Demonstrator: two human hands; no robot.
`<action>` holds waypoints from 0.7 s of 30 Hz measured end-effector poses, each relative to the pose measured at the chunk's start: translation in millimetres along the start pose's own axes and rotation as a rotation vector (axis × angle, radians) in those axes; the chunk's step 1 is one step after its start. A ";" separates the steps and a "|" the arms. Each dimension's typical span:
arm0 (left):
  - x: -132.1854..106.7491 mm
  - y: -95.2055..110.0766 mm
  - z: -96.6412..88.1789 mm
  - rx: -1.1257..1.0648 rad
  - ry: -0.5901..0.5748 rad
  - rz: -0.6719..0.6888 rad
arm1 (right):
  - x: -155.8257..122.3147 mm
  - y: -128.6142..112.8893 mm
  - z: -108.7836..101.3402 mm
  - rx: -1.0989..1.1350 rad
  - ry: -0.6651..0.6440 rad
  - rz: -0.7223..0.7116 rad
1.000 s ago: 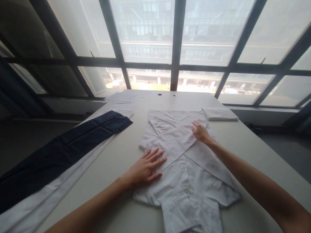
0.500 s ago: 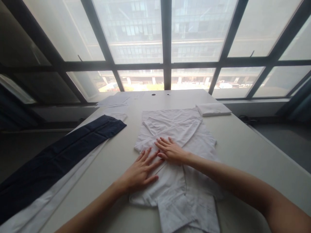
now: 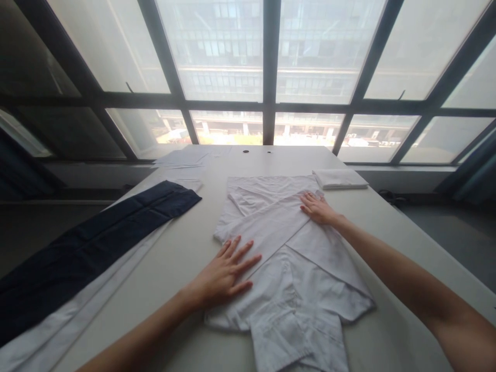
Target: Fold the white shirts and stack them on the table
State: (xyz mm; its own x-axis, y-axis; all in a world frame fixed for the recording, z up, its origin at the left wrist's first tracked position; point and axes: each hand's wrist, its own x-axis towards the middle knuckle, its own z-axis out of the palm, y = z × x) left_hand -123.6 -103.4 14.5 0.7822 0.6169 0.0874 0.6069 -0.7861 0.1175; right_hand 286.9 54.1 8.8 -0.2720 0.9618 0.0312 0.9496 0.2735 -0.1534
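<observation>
A white shirt (image 3: 294,279) lies spread on the pale table (image 3: 186,243), its sleeves folded across the body. My left hand (image 3: 225,271) rests flat on the shirt's left side, fingers spread. My right hand (image 3: 318,209) lies flat on the folded sleeve near the shirt's upper right, fingers stretched out. Neither hand holds anything.
A long dark navy cloth (image 3: 89,243) lies on white fabric (image 3: 50,330) along the table's left side. A folded white item (image 3: 339,179) sits at the back right. Flat white sheets (image 3: 186,157) lie at the back left. Large windows (image 3: 267,77) stand behind the table.
My right hand slid from the shirt's middle, beside my left hand, out to the upper right along the folded sleeve. My left hand stayed in place.
</observation>
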 end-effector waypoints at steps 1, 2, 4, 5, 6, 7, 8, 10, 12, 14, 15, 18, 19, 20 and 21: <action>0.6 1.1 -2.4 -0.002 -0.002 -0.003 | 0.3 -9.8 -0.2 -0.004 0.025 -0.009; 1.7 1.8 -5.6 -0.009 0.001 -0.003 | 0.3 -23.5 -0.3 -0.002 0.054 -0.025; 5.0 1.0 -12.5 -0.037 0.032 -0.009 | -0.9 -59.5 0.0 0.034 0.112 -0.090; 6.9 -1.0 -15.3 -0.049 0.067 -0.029 | -2.2 -80.0 0.7 0.063 0.132 -0.132; 8.7 -4.0 -17.0 -0.052 0.113 -0.068 | -4.0 -101.1 1.9 0.094 0.137 -0.183; 10.1 -8.1 -17.0 -0.040 0.162 -0.123 | -6.1 -121.8 3.7 0.116 0.133 -0.243; 10.9 -12.8 -15.3 -0.017 0.200 -0.184 | -8.4 -141.4 6.1 0.134 0.130 -0.301; 10.5 -22.7 -7.4 0.038 0.226 -0.296 | -12.9 -175.0 12.2 0.167 0.112 -0.394; 8.1 -30.3 3.4 0.072 0.200 -0.358 | -16.7 -198.7 19.5 0.188 0.084 -0.469; 5.4 -34.0 12.7 0.086 0.178 -0.380 | -19.0 -211.4 26.1 0.192 0.046 -0.520; 4.4 -34.3 15.8 0.092 0.172 -0.379 | -19.4 -213.7 28.7 0.188 0.028 -0.533; 3.2 -31.7 18.0 0.113 0.146 -0.376 | -16.5 -204.5 31.2 0.161 -0.012 -0.532; 3.2 -30.5 17.1 0.118 0.134 -0.380 | -14.0 -196.1 30.5 0.147 -0.024 -0.517; 3.4 -29.3 15.9 0.121 0.123 -0.386 | -10.9 -185.2 29.2 0.129 -0.037 -0.492; 3.6 -28.3 14.6 0.122 0.114 -0.394 | -7.3 -172.1 27.6 0.106 -0.050 -0.455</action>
State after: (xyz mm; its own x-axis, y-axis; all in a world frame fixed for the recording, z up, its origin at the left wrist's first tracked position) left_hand -135.9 -79.5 -3.0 0.4708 0.8660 0.1686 0.8738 -0.4841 0.0463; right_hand 121.1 -0.3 7.7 -0.6666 0.7420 0.0710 0.7116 0.6619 -0.2356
